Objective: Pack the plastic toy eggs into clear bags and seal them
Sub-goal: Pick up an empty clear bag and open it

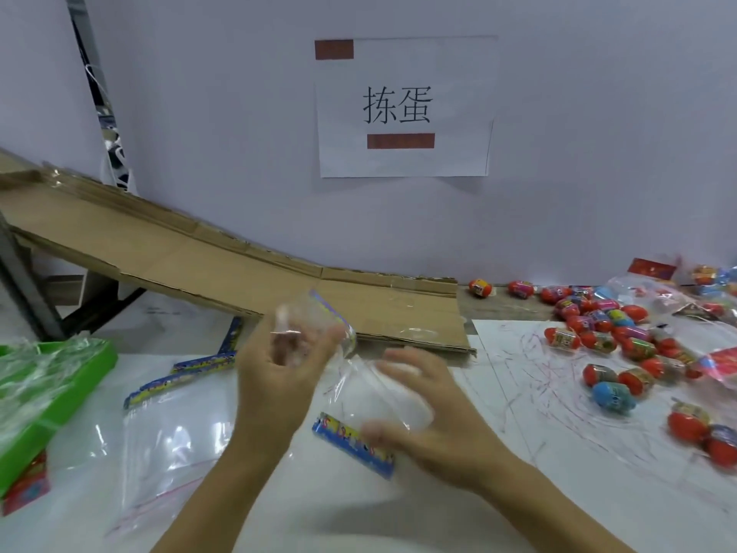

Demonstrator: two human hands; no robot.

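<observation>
I hold a clear bag (355,387) with a blue printed header strip above the white table. My left hand (279,369) grips its upper edge, fingers curled inside the film. My right hand (418,409) grips the bag's lower right side, blurred by motion. No egg shows inside the bag. Several red, pink and blue toy eggs (598,337) lie scattered on the table at the right, well apart from both hands.
More clear bags (167,441) with blue strips lie flat at the left. A green tray (60,397) holding plastic film stands at the far left. A flattened cardboard sheet (239,269) slopes along the wall. Filled bags (678,297) sit at the far right.
</observation>
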